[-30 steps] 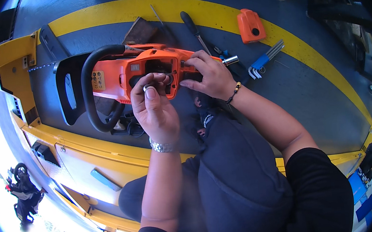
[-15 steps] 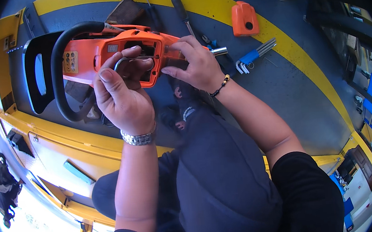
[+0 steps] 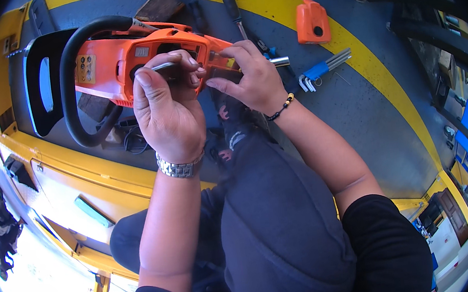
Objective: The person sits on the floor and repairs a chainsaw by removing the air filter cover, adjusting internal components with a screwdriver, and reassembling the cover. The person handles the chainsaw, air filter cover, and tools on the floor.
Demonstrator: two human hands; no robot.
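Note:
An orange chainsaw with a black front handle and black hand guard lies on the floor before me, a recess in its body open. My left hand is over this recess, palm turned up. Thumb and fingers pinch a thin, shiny metal rod, like a hex key; most of it is hidden by the fingers. My right hand grips the orange rear part of the chainsaw, thumb on the near side and fingers on the far side.
Right of the chainsaw lie a blue-holder hex key set, a metal socket and an orange plastic cover. Beyond are a black-handled screwdriver and a wooden block. A yellow metal frame runs along the left.
My left hand has moved slightly right and its fingers have curled in, with the rod now mostly hidden. The right hand keeps its hold on the chainsaw. The whole view has shifted a little.

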